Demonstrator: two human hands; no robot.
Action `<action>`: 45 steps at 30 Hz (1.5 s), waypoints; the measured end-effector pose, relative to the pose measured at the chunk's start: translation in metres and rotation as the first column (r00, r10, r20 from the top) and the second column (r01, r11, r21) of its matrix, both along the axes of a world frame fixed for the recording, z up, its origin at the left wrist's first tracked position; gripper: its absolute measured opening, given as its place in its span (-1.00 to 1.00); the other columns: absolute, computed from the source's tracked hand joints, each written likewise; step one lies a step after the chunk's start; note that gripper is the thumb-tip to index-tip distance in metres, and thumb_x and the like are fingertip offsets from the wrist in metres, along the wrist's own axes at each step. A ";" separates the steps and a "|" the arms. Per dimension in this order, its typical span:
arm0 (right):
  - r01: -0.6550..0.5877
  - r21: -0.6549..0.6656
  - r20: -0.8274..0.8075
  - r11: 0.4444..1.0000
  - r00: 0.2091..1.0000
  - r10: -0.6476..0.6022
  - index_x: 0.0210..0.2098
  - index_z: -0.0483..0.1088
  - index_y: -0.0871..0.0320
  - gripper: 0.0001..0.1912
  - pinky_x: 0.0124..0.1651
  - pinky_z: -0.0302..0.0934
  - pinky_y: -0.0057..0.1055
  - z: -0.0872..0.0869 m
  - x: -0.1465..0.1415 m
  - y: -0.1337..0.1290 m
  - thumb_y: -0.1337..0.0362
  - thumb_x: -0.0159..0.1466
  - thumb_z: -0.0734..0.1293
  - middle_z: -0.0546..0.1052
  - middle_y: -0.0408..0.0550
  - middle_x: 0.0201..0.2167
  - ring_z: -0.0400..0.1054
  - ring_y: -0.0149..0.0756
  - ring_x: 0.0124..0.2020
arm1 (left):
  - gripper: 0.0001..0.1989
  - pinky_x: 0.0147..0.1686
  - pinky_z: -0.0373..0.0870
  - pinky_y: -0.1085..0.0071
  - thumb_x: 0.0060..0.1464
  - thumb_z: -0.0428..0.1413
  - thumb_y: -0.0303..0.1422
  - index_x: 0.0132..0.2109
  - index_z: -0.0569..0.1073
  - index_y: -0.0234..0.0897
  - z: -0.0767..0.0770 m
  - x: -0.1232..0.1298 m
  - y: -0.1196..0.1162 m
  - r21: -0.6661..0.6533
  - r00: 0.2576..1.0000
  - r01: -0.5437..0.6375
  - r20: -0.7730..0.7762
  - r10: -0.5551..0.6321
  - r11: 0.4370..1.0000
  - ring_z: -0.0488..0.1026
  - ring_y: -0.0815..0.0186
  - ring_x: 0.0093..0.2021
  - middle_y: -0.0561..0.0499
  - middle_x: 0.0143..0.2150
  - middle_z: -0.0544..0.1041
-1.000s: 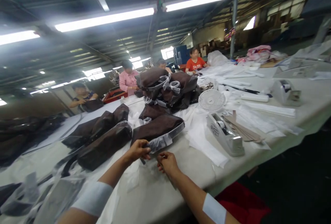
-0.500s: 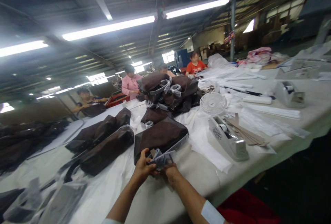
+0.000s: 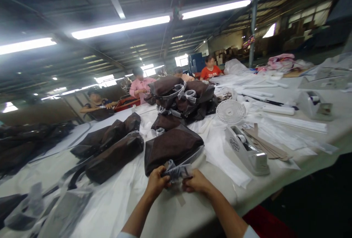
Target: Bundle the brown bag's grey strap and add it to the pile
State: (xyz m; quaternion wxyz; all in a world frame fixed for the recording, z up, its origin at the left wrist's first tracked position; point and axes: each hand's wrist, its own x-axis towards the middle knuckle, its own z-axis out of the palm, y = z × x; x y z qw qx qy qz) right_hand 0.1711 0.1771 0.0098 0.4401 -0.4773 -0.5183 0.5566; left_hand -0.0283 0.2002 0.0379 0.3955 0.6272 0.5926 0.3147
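My left hand (image 3: pixel 156 183) and my right hand (image 3: pixel 196 181) meet at the table's near edge. Both pinch a gathered end of transparent plastic film (image 3: pixel 177 172), twisted into a tight bunch between them. That film wraps a dark brown fabric bundle (image 3: pixel 172 148) lying directly in front of my hands. A short pale strip (image 3: pixel 180 199) hangs below the bunch. The fingers hide part of the gathered plastic.
Wrapped brown bundles (image 3: pixel 112 153) lie left, with a heap (image 3: pixel 181 98) behind. A tape dispenser (image 3: pixel 246 150) and white fan (image 3: pixel 231 112) stand right on the white-covered table (image 3: pixel 225 179). Co-workers (image 3: pixel 140 87) sit beyond.
My hands have come together on the plastic end, which is now bunched tighter. The view has shifted slightly, so the table contents sit further right and lower in the picture.
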 end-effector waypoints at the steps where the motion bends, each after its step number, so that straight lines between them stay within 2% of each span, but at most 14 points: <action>1: -0.018 -0.008 0.064 1.000 0.998 0.018 -0.65 0.35 0.21 -0.89 -0.54 0.18 -0.39 0.005 0.015 -0.002 0.37 -0.01 0.31 0.35 -0.13 -0.74 0.25 -0.32 -0.67 | -0.84 -0.58 0.32 0.47 -0.19 0.13 -0.44 -0.41 0.28 -0.28 -0.003 0.000 -0.002 0.011 0.999 0.002 -0.051 -0.002 1.000 0.44 0.32 -0.56 0.15 -0.54 0.38; 3: -0.011 0.026 0.181 1.000 0.983 0.006 -0.60 0.38 0.20 -0.88 -0.44 0.20 -0.34 0.019 0.035 -0.004 0.36 0.05 0.28 0.40 -0.09 -0.67 0.29 -0.29 -0.61 | -0.89 -0.53 0.29 0.47 -0.17 0.08 -0.50 -0.41 0.31 -0.29 -0.008 0.001 -0.005 0.051 0.983 0.020 -0.183 -0.010 0.999 0.44 0.32 -0.53 0.13 -0.52 0.39; 5: -0.012 0.238 0.331 0.971 0.941 -0.069 -0.39 0.46 0.16 -0.87 -0.20 0.20 -0.29 0.032 0.034 0.002 0.36 0.11 0.27 0.49 -0.04 -0.42 0.35 -0.23 -0.35 | -0.90 -0.47 0.27 0.46 -0.17 0.06 -0.53 -0.41 0.34 -0.29 -0.013 0.002 -0.009 0.105 0.953 0.044 -0.303 -0.010 0.994 0.44 0.30 -0.47 0.10 -0.50 0.41; 7: -0.160 0.499 0.508 0.852 0.850 -0.138 -0.13 0.43 0.10 -0.70 -0.04 0.11 -0.31 0.040 0.017 0.013 0.40 0.14 0.28 0.48 -0.03 -0.15 0.26 -0.21 -0.11 | -0.87 -0.42 0.26 0.44 -0.16 0.05 -0.53 -0.36 0.37 -0.29 -0.018 0.003 -0.013 0.139 0.932 0.062 -0.362 -0.007 0.988 0.43 0.28 -0.41 0.07 -0.47 0.43; 9: -0.376 0.605 0.656 0.702 0.735 -0.172 -0.05 0.38 0.06 -0.63 -0.06 0.10 -0.32 0.039 -0.008 0.027 0.41 0.14 0.30 0.46 -0.07 -0.09 0.19 -0.20 -0.04 | -0.81 -0.36 0.26 0.42 -0.15 0.03 -0.54 -0.29 0.39 -0.30 -0.021 0.003 -0.015 0.149 0.929 0.077 -0.371 -0.016 0.986 0.43 0.26 -0.36 0.03 -0.42 0.45; 14: -0.548 0.579 0.753 0.604 0.644 -0.137 -0.41 0.43 0.12 -0.95 -0.16 0.06 -0.33 0.022 -0.042 0.052 0.35 0.17 0.32 0.50 -0.11 -0.35 0.19 -0.21 -0.11 | -0.68 -0.22 0.29 0.37 -0.15 0.00 -0.57 -0.17 0.40 -0.29 -0.031 0.001 -0.017 0.176 0.951 0.043 -0.310 0.014 0.983 0.42 0.24 -0.24 -0.05 -0.24 0.46; 18: -0.595 0.574 0.771 0.563 0.625 -0.125 -0.39 0.40 0.17 -0.94 -0.16 0.04 -0.33 0.015 -0.046 0.054 0.34 0.20 0.29 0.47 -0.05 -0.37 0.19 -0.21 -0.14 | -0.60 -0.16 0.30 0.36 -0.17 -0.03 -0.58 -0.11 0.35 -0.25 -0.042 0.000 -0.017 0.238 0.963 0.019 -0.265 0.046 0.971 0.39 0.23 -0.15 -0.09 -0.07 0.37; 22: -0.613 0.557 0.784 0.560 0.611 -0.110 -0.35 0.38 0.18 -0.93 -0.16 0.03 -0.35 0.016 -0.045 0.049 0.31 0.22 0.28 0.46 -0.05 -0.36 0.20 -0.23 -0.16 | -0.70 -0.19 0.31 0.36 -0.13 -0.04 -0.54 -0.18 0.32 -0.22 -0.043 -0.004 -0.019 0.232 0.976 0.057 -0.220 -0.005 0.971 0.41 0.24 -0.21 -0.01 -0.23 0.42; 27: -0.722 0.438 0.868 0.536 0.495 -0.042 -0.01 0.25 0.06 -0.43 -0.09 -0.04 -0.24 0.033 -0.027 0.048 0.05 0.05 0.42 0.45 -0.05 -0.14 0.14 -0.10 -0.01 | -0.69 -0.39 0.34 0.41 -0.12 -0.03 -0.51 -0.15 0.34 -0.23 -0.036 -0.007 -0.019 0.186 0.987 0.087 -0.151 -0.059 0.979 0.41 0.34 -0.47 0.06 -0.34 0.44; 30: -0.792 0.335 0.927 0.511 0.375 -0.027 0.03 0.21 0.04 -0.41 -0.09 -0.07 -0.23 0.041 -0.024 0.053 0.18 0.03 0.43 0.43 -0.04 -0.13 0.16 -0.10 -0.03 | -0.68 -0.55 0.31 0.44 -0.12 -0.03 -0.51 -0.14 0.35 -0.24 -0.033 -0.007 -0.016 0.109 0.991 0.099 -0.097 -0.089 0.989 0.37 0.38 -0.62 0.09 -0.42 0.43; 34: -0.813 0.327 0.936 0.482 0.351 -0.042 0.00 0.20 0.07 -0.50 -0.13 -0.08 -0.28 0.040 -0.031 0.060 0.33 0.07 0.36 0.44 -0.05 -0.19 0.20 -0.17 -0.10 | -0.69 -0.60 0.31 0.45 -0.12 0.00 -0.48 -0.14 0.35 -0.27 -0.032 -0.010 -0.013 0.043 0.993 0.118 -0.006 -0.118 0.992 0.41 0.36 -0.62 0.07 -0.40 0.45; 39: -0.823 0.333 0.939 0.460 0.334 -0.083 -0.01 0.17 0.10 -0.51 -0.12 -0.10 -0.26 0.035 -0.033 0.064 0.42 0.08 0.31 0.43 -0.04 -0.16 0.20 -0.18 -0.09 | -0.73 -0.43 0.37 0.42 -0.11 0.11 -0.37 -0.18 0.44 -0.31 -0.028 -0.013 -0.013 0.116 0.983 0.170 -0.087 -0.160 0.979 0.44 0.31 -0.42 -0.02 -0.24 0.47; 43: -0.864 0.311 0.948 0.396 0.313 -0.061 -0.07 0.22 0.10 -0.57 -0.13 -0.10 -0.29 0.034 -0.032 0.067 0.46 0.07 0.31 0.44 -0.08 -0.21 0.20 -0.23 -0.13 | -0.73 -0.34 0.34 0.41 -0.10 0.09 -0.44 -0.17 0.47 -0.27 -0.027 -0.007 -0.014 0.166 0.983 0.111 -0.162 -0.084 0.980 0.43 0.31 -0.38 0.02 -0.29 0.50; 45: -0.855 0.315 0.945 0.411 0.323 -0.054 -0.08 0.24 0.11 -0.58 -0.13 -0.09 -0.29 0.033 -0.030 0.070 0.44 0.07 0.33 0.45 -0.08 -0.22 0.21 -0.23 -0.13 | -0.79 -0.27 0.31 0.39 -0.11 0.10 -0.45 -0.24 0.49 -0.28 -0.028 -0.002 -0.014 0.231 0.976 0.085 -0.217 -0.034 0.969 0.44 0.27 -0.31 0.02 -0.33 0.51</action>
